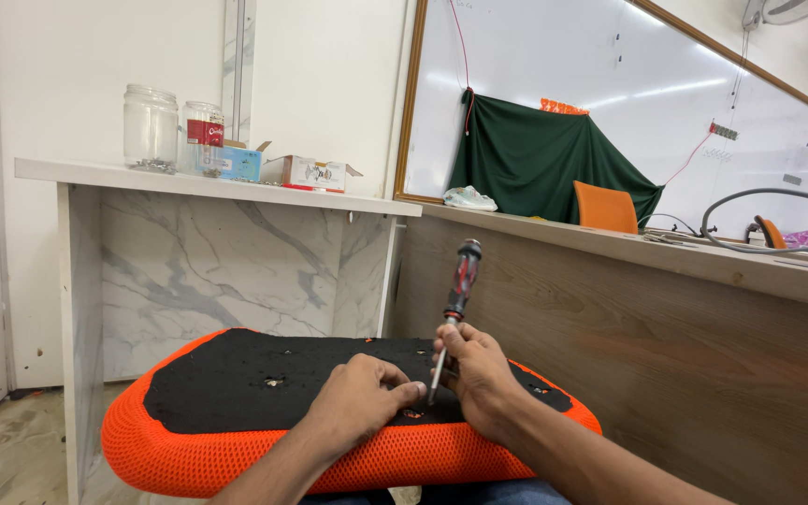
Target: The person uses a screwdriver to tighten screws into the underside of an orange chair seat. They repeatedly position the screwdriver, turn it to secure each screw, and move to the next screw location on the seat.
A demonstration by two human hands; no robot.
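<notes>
Lower centre of frame: right hand (475, 374) gripping upright screwdriver (454, 311), left hand (359, 393) fingers pinched at its tip over seat cushion (236, 411) hole; other holes apparently lacking screws.

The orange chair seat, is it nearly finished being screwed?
Hard to say what is finished. On the seat's black underside, one hole looks to hold something metallic, unclear what. In hand: the right hand holds a screwdriver upright at a near-edge hole, left hand steadying its tip. Other holes look empty.
</notes>
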